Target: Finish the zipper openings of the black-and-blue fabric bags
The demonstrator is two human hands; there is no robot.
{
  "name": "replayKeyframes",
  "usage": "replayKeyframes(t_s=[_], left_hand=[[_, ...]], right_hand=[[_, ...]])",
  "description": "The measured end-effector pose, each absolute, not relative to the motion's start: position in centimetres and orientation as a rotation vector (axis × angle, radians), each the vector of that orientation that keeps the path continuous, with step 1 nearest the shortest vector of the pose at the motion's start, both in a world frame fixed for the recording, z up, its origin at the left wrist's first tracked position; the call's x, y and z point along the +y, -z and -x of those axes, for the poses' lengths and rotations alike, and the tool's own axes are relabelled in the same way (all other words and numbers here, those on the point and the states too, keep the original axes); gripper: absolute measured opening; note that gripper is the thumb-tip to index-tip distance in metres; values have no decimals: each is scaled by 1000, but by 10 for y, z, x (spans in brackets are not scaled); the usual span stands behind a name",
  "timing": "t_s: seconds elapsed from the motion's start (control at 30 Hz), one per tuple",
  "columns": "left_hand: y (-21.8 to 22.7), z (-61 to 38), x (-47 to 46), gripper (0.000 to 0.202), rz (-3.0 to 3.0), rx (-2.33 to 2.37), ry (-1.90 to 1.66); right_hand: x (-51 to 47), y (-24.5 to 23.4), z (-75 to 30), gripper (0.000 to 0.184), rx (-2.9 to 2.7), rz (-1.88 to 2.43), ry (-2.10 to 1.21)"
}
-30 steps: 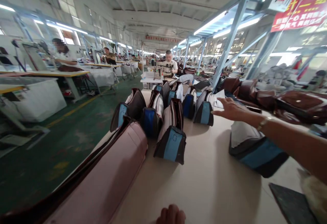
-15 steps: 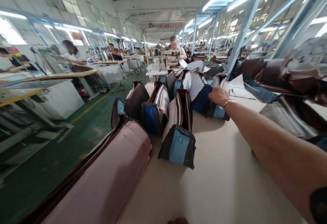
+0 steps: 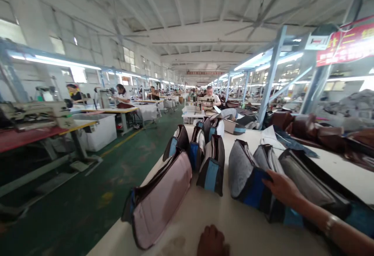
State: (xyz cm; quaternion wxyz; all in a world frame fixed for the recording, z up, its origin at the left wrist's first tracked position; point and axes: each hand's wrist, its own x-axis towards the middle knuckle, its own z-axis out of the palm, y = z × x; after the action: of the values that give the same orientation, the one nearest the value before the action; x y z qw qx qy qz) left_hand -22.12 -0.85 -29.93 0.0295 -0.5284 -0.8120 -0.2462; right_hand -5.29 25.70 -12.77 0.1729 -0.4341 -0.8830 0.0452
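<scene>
My right hand (image 3: 282,189) reaches in from the right, its fingers closed on the end of a bag (image 3: 253,186) with a bright blue stripe. This bag has grey fabric sides and stands on the pale table. Right against it stands a second grey bag (image 3: 293,216) with a light blue end stripe, partly covered by my hand. My left hand (image 3: 212,242) rests near the table's front edge with its fingers curled in and nothing visible in them. Left of it a pinkish bag (image 3: 163,201) leans at the table's edge. Another bag (image 3: 212,174) stands between.
Several more bags stand farther back on the table (image 3: 189,230). At the right lies a long dark grey bag (image 3: 314,182), with brown leather pieces (image 3: 309,129) behind. A green floor aisle (image 3: 117,182) runs along the left. A co-worker (image 3: 210,98) sits at a sewing machine ahead.
My right hand has drawn the blue-striped bag and its neighbour nearer and to the right. My left hand shows more now. The view has tilted upward.
</scene>
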Motion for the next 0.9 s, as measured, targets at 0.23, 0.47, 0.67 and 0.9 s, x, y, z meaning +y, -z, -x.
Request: replayKeyframes(t_s=[0.23, 0.47, 0.67, 0.9], left_hand=[[291, 192, -64, 20, 1445, -2475, 1227], [265, 135, -103, 17, 1852, -2189, 1324], [157, 112, -90, 18, 1926, -2015, 1592], [81, 112, -87, 31, 2065, -1830, 1661]], right_hand=[[115, 136, 12, 33, -2537, 836, -437], [103, 152, -56, 67, -2496, 596, -214], [88, 126, -42, 32, -2667, 433, -133], [57, 80, -43, 17, -2794, 366, -481]])
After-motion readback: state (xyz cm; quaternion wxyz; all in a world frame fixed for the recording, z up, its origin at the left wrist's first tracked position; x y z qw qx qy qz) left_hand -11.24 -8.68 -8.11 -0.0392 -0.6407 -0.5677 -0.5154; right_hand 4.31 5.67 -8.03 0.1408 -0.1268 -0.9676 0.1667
